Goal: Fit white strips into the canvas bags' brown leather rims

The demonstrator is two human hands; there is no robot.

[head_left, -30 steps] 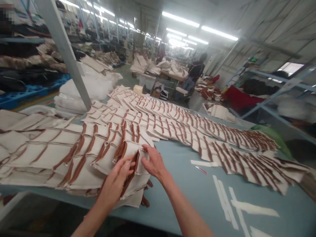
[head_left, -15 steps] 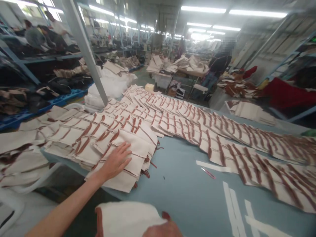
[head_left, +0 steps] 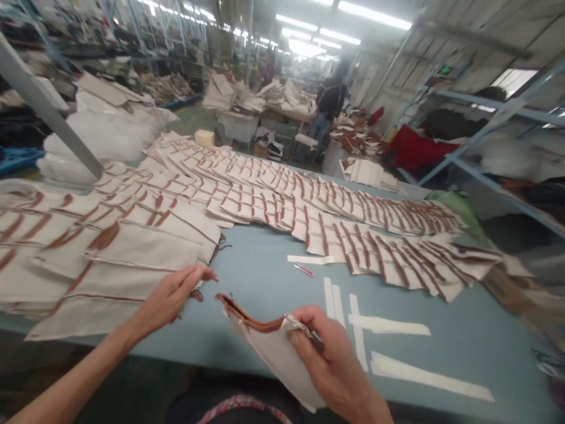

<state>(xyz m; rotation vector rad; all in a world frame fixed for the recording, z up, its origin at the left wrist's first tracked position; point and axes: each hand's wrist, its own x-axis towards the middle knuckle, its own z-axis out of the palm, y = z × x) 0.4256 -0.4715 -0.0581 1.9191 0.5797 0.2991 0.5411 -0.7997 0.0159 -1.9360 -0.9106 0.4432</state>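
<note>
Cream cloth piece (head_left: 278,353), brown along its trim, now hangs from my right hand (head_left: 329,353) at the near side of the worktop (head_left: 260,253); 0.5 s ago it sat low at the bottom of the view, and 1.0 s ago my right hand was at the pile (head_left: 141,247); I judge the piece fully parted from the others. My right fingers are closed on its corner; its trimmed edge faces up, slightly gaping. My left hand (head_left: 170,294) has come off its flat press and is at the pile's right edge, its fingers loosely bent round nothing I can see; I cannot tell whether they touch cloth there. Pale strips (head_left: 397,325) lie just beside my right hand; a pink tool (head_left: 304,271) lies beyond, near 1 more strip; 2 long rows of trimmed pieces (head_left: 309,227) take up the far side; the pile crowds the left; a person (head_left: 329,100) stands well apart, behind.
</note>
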